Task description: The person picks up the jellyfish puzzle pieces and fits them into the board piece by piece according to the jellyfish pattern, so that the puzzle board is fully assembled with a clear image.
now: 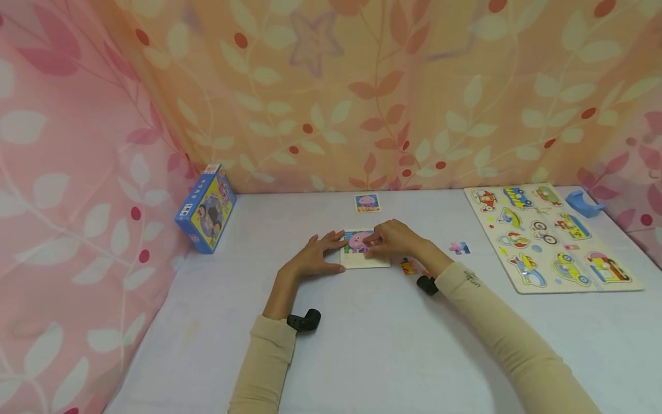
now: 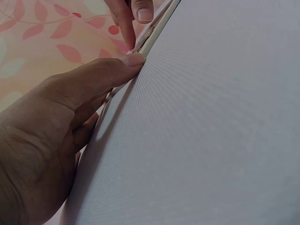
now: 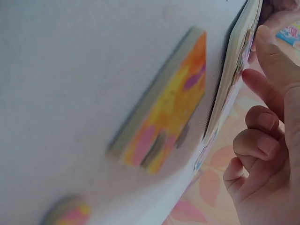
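Observation:
A small jigsaw tray (image 1: 364,261) with a pink cartoon picture lies on the table between both hands. My left hand (image 1: 312,257) rests at its left side, thumb on the near corner and fingers along the upper left; the thumb (image 2: 126,63) meets the tray's edge in the left wrist view. Over the right half of the picture is my right hand (image 1: 395,238), thumb and index fingertips at its surface, the other fingers curled. I cannot tell whether a piece is between those fingertips. An orange-yellow puzzle piece (image 3: 171,103) lies beside the tray, below my right wrist.
A pink-and-blue puzzle piece (image 1: 459,248) lies farther right. Behind the tray is a small picture card (image 1: 367,203). A blue box (image 1: 207,208) stands at the left; a wooden vehicle peg puzzle (image 1: 553,238) and a blue holder (image 1: 584,204) are at the right. Patterned cloth hangs behind.

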The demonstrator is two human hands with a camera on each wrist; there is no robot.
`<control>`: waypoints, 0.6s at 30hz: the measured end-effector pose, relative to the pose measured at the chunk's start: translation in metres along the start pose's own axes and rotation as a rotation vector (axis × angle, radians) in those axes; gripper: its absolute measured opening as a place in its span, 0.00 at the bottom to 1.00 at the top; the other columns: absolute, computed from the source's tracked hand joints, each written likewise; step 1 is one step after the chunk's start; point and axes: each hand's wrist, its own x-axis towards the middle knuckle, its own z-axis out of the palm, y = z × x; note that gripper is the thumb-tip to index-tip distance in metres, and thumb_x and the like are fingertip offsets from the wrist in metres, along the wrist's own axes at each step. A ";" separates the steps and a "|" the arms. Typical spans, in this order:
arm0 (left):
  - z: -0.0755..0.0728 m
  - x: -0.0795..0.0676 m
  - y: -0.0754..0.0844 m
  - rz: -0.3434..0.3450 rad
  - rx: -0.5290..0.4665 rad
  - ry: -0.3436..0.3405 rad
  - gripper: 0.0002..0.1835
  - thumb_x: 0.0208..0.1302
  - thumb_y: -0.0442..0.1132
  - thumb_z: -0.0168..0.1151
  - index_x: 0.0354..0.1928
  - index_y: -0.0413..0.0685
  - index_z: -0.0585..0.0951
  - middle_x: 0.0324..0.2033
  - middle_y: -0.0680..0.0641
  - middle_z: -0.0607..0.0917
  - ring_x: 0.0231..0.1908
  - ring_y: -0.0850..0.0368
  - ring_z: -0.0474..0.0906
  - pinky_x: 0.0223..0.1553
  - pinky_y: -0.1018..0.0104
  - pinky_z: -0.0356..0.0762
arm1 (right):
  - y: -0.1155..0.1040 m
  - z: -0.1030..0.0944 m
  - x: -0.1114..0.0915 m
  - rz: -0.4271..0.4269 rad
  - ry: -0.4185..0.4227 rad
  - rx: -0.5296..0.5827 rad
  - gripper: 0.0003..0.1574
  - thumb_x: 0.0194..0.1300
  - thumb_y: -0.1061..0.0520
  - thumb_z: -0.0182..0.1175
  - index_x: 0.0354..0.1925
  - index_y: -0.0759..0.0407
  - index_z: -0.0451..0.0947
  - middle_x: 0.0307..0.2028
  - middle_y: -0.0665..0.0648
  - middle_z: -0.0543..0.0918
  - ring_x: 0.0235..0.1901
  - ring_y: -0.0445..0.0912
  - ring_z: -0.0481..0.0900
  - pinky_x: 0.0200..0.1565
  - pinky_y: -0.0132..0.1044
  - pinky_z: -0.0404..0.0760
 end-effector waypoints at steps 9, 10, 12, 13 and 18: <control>-0.002 0.001 0.002 -0.002 0.004 -0.008 0.39 0.51 0.56 0.66 0.66 0.59 0.64 0.70 0.58 0.54 0.72 0.57 0.43 0.71 0.50 0.31 | -0.001 0.003 0.004 0.000 0.003 -0.016 0.28 0.49 0.42 0.68 0.45 0.56 0.82 0.16 0.47 0.69 0.20 0.39 0.61 0.25 0.30 0.58; -0.002 0.001 0.002 0.001 0.004 -0.007 0.39 0.51 0.56 0.66 0.66 0.59 0.65 0.70 0.58 0.54 0.72 0.56 0.43 0.71 0.49 0.31 | -0.002 0.004 0.005 0.005 0.001 -0.019 0.28 0.49 0.42 0.68 0.45 0.56 0.81 0.16 0.47 0.70 0.20 0.39 0.61 0.25 0.30 0.58; -0.002 0.000 0.003 0.006 0.003 -0.010 0.39 0.51 0.56 0.66 0.66 0.59 0.65 0.70 0.58 0.54 0.72 0.56 0.43 0.71 0.49 0.31 | -0.004 0.004 0.006 0.019 -0.007 -0.024 0.28 0.49 0.42 0.68 0.45 0.57 0.81 0.19 0.49 0.77 0.19 0.39 0.61 0.25 0.30 0.58; -0.002 0.000 0.003 0.007 0.003 -0.011 0.39 0.51 0.56 0.66 0.66 0.59 0.65 0.70 0.58 0.54 0.72 0.56 0.43 0.71 0.49 0.31 | -0.005 0.005 0.007 0.026 -0.010 -0.032 0.28 0.49 0.42 0.68 0.45 0.57 0.81 0.21 0.50 0.81 0.19 0.39 0.61 0.25 0.30 0.58; -0.001 -0.001 0.002 0.001 -0.004 -0.002 0.39 0.51 0.55 0.66 0.66 0.58 0.65 0.70 0.58 0.54 0.72 0.56 0.43 0.71 0.49 0.32 | -0.008 0.004 0.009 0.072 -0.039 -0.019 0.27 0.50 0.43 0.68 0.45 0.57 0.81 0.27 0.55 0.85 0.20 0.40 0.60 0.25 0.31 0.59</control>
